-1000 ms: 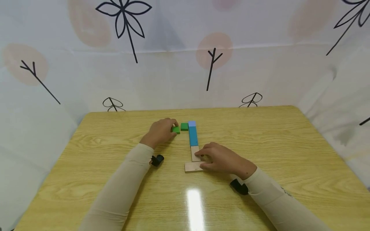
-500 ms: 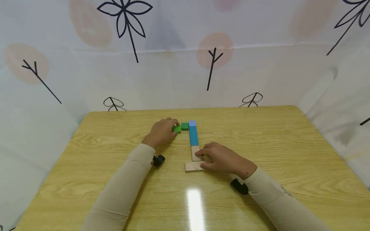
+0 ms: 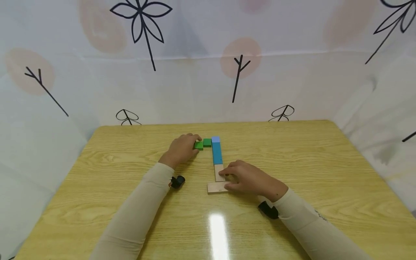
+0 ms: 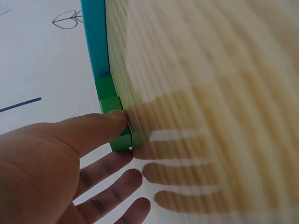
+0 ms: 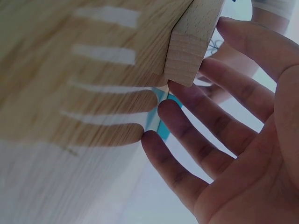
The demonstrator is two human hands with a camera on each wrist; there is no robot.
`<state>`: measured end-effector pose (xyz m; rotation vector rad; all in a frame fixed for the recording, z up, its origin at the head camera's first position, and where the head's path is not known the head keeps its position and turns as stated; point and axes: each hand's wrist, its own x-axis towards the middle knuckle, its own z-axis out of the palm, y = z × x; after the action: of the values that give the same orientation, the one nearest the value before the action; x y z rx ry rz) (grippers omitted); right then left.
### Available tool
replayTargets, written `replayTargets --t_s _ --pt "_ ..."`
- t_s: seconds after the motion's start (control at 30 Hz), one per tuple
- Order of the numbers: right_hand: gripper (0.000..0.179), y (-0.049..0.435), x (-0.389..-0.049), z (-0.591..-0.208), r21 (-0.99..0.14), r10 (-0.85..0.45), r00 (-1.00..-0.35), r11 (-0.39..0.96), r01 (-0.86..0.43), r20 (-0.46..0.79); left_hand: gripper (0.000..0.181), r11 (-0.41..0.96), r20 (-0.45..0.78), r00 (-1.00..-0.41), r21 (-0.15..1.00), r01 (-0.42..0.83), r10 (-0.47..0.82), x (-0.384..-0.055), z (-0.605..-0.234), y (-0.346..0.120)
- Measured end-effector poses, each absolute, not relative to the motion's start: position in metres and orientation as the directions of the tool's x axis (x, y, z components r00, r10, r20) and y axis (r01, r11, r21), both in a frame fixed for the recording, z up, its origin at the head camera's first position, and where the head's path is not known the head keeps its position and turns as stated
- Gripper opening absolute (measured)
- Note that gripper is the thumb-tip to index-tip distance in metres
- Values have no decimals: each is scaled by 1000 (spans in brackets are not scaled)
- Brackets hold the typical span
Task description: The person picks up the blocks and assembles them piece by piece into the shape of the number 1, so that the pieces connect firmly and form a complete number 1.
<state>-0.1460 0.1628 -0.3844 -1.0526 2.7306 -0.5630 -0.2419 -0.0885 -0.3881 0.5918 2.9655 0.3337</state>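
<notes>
In the head view my left hand [image 3: 182, 148] pinches a small light green block [image 3: 199, 145] between thumb and index finger. It sits beside a darker green block [image 3: 207, 142], left of the row's far end. The left wrist view shows my thumb [image 4: 93, 130] against the green piece. My right hand [image 3: 251, 180] rests over two plain wooden blocks. Its index fingertip touches the upright plain block [image 3: 219, 169]; its thumb lies on the crosswise wooden block [image 3: 215, 187]. In the right wrist view the fingers [image 5: 219, 126] are loosely spread along the tabletop, not wrapped round the wood.
A blue block [image 3: 217, 153] and a small lavender block [image 3: 216, 139] continue the row away from me. All lie flat on the wood-grain table [image 3: 292, 155]. A patterned white cloth [image 3: 195, 83] hangs behind the table's far edge.
The left hand and light green block have shifted slightly right, closer to the darker green block. The right hand and the other blocks stay in place.
</notes>
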Motion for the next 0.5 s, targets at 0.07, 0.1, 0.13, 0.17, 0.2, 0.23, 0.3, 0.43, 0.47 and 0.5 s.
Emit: replayTargets --t_s 0.07,0.1,0.13,0.17,0.2,0.23,0.3,0.43,0.47,0.5 --pt "37 163 -146 -385 -397 -671 -741 684 -612 -15 50 903 -60 -921 231 363 386 -241 -389 -90" --pt "37 163 -146 -385 -396 -672 -740 684 -613 -15 51 904 -64 -922 231 359 382 -241 -389 -90" --pt "37 164 -146 -386 -396 -673 -739 683 -613 -17 51 905 -68 -923 232 356 380 -240 -390 -91" --pt "38 164 -146 -386 -396 -674 -739 684 -613 -20 51 906 -71 -923 234 352 377 -239 -390 -92" --pt "38 165 -146 -387 -396 -674 -738 684 -613 -21 51 906 -72 -923 233 352 378 -237 -391 -93" --pt "38 165 -146 -388 -397 -674 -738 684 -612 -23 51 906 -73 -923 233 353 378 -236 -391 -94" --pt "38 167 -146 -389 -397 -674 -738 684 -612 -23 51 905 -69 -922 232 356 381 -233 -392 -96" --pt "37 171 -145 -389 -391 -669 -743 688 -611 -16 53 902 -59 -920 231 366 388 -226 -391 -98" --pt "37 171 -145 -389 -388 -668 -744 690 -612 -14 53 901 -54 -919 228 368 389 -224 -390 -99" --pt "37 172 -145 -389 -386 -668 -744 689 -613 -11 53 901 -50 -919 225 371 391 -222 -390 -100"
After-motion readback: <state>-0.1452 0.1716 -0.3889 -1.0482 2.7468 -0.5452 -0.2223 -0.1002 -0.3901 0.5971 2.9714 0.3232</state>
